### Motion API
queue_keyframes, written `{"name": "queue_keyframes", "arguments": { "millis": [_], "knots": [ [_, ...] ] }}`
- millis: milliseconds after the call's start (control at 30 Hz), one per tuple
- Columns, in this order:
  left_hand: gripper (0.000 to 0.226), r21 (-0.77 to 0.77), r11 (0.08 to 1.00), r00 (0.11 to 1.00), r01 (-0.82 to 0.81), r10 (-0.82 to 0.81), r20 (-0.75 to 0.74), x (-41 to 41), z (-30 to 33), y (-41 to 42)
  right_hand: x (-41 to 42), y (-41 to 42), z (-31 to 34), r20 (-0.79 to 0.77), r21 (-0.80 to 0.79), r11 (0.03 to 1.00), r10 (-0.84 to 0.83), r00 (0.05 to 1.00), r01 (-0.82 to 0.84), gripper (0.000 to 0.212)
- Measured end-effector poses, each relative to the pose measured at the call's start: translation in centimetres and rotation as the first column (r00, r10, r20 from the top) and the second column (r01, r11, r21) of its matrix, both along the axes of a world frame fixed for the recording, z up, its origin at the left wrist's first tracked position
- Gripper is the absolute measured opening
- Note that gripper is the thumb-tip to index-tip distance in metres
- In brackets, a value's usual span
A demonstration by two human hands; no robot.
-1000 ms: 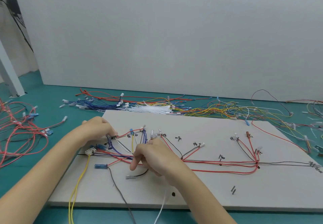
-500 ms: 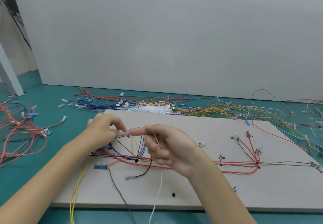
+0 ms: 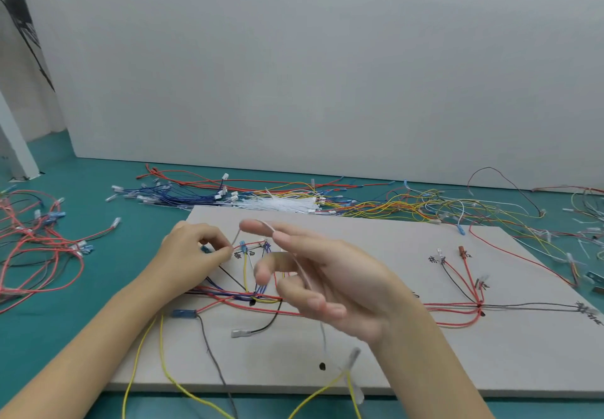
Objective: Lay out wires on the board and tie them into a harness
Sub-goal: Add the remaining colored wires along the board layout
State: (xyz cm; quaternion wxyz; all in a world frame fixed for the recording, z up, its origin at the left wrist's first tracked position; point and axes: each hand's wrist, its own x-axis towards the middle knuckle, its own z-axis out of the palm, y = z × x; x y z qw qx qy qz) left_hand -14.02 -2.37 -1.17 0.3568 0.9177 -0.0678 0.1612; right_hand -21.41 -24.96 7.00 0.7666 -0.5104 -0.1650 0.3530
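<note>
A grey board (image 3: pixel 425 369) lies on the teal table, with red, black, blue and yellow harness wires (image 3: pixel 457 307) laid along it. My left hand (image 3: pixel 192 248) pinches one end of a thin white wire (image 3: pixel 323 337) above the board's left part. From there the wire rises over the index fingertip of my right hand (image 3: pixel 343 281), crosses the palm and hangs down below it. My right hand is lifted above the board with its fingers spread. It hides the middle of the harness.
A bundle of white cable ties (image 3: pixel 281 204) lies just behind the board among loose blue wires (image 3: pixel 170 193) and yellow and red wires (image 3: pixel 408 203). A heap of red wires (image 3: pixel 32 255) lies at left. Yellow wires (image 3: pixel 163 363) trail over the board's near edge.
My right hand rose from the board, drawing the white wire up over its index finger, and its fingers spread. My left hand lifted slightly and pinches the wire's end.
</note>
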Motion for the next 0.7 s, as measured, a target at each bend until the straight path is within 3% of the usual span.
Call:
{"name": "queue_keyframes", "arguments": {
  "millis": [133,300,400,567,633,700],
  "knots": [
    [0.023,-0.015,1.0,0.998,0.015,-0.014,0.062,-0.1,0.0,0.0,0.4,1.5,-1.0,-0.316,0.277,0.942,-0.096,0.944,0.188,0.039],
    [0.022,0.069,0.994,0.996,0.089,-0.089,-0.003,-0.1,-0.4,-0.2,1.3,1.1,-1.1,-0.641,0.397,0.727,-0.218,0.736,0.561,0.036],
    [0.02,0.101,0.992,0.998,0.069,-0.069,-0.002,0.0,-0.7,-0.2,1.4,0.9,-1.3,-0.632,0.427,0.688,-0.236,0.738,0.586,0.031],
    [0.018,0.142,0.989,0.998,0.048,-0.052,0.027,0.2,-1.1,-0.3,0.9,0.9,-1.0,-0.469,0.383,0.79,-0.28,0.838,0.479,0.037],
    [0.019,0.165,0.986,0.998,0.034,-0.042,0.043,0.2,-1.2,-0.3,0.8,1.0,-0.8,-0.518,0.448,0.744,-0.236,0.822,0.495,0.034],
    [0.019,0.19,0.981,0.998,0.028,-0.039,0.057,0.2,-1.3,-0.3,0.7,0.8,-0.3,-0.599,0.546,0.624,-0.176,0.781,0.559,0.032]
  ]
}}
